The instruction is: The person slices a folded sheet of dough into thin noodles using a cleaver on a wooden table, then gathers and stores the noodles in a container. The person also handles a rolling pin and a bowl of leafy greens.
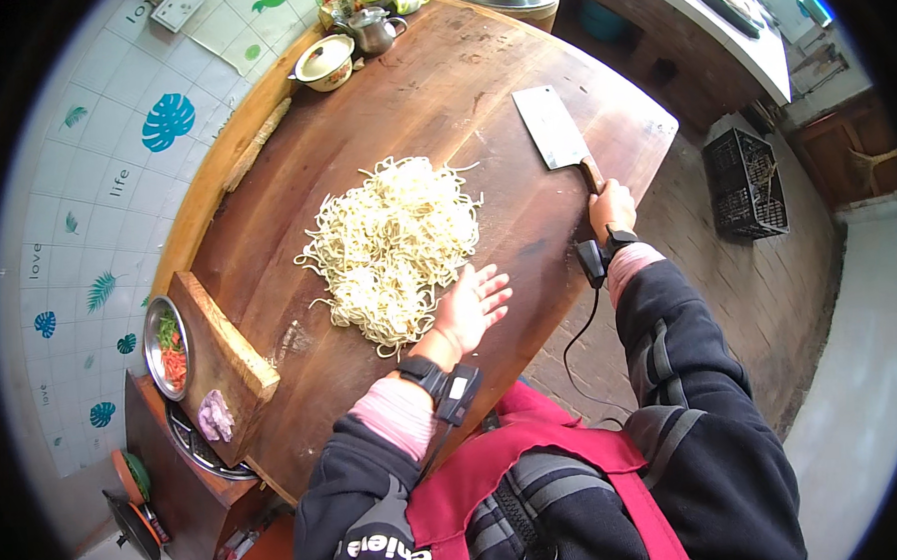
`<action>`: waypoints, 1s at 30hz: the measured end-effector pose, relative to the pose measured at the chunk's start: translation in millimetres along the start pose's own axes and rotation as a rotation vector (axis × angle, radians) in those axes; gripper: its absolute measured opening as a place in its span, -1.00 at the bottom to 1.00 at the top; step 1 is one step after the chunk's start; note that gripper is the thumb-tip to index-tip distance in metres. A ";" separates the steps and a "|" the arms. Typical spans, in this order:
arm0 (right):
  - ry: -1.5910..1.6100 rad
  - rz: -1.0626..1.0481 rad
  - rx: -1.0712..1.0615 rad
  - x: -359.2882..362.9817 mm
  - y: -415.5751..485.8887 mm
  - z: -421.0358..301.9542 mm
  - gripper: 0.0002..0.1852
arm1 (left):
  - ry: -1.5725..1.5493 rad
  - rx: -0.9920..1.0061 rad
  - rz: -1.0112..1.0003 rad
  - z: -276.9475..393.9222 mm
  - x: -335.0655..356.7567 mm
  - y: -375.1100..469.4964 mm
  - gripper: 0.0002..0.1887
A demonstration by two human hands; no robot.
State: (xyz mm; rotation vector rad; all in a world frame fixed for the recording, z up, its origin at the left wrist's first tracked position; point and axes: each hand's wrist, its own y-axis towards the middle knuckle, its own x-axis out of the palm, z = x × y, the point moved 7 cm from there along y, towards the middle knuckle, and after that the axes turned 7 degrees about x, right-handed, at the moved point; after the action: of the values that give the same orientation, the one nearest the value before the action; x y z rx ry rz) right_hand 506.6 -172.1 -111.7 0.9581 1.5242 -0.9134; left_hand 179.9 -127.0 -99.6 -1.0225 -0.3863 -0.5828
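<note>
A heap of pale noodles (394,245) lies loosely spread on a brown wooden table (280,212). At the near right edge of the heap is my left hand (465,309), palm turned up and fingers apart, holding nothing; whether it touches the strands is hard to tell. Off to the right, my right hand (612,209) grips the wooden handle of a cleaver (551,129). Its broad steel blade points away from me, lying flat on or just over the tabletop near the right edge.
On the left, a thick chopping board (219,350) carries a crumpled purplish lump (215,416). Beside it sits a metal plate (149,345) of cut red and green vegetables. A lidded enamel pot (325,64) and a metal teapot (377,31) stand at the far end. A black crate (745,184) is on the floor.
</note>
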 end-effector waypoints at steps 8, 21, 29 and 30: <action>1.120 -0.801 0.038 2.2 -57.6 -33.0 -0.87 | 0.096 -0.036 -0.059 -2.7 0.8 -17.4 -0.44; 0.592 -0.932 -0.725 -44.2 -352.7 -255.9 -0.73 | -0.338 0.509 0.579 34.8 -290.1 -233.5 -0.53; 0.478 -0.910 -0.648 42.7 -549.9 -375.0 -0.65 | 0.561 0.967 1.359 119.6 -509.3 -382.2 -0.44; 0.527 -0.901 -0.611 50.7 -566.9 -386.6 -0.64 | 0.720 0.975 1.415 131.7 -516.4 -386.2 -0.37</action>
State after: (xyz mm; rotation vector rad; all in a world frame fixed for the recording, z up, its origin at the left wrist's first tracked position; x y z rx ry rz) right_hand -165.4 -29.7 -72.8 0.0043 2.5767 -0.7069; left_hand -468.8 -22.3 -61.2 0.0624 0.6636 0.5379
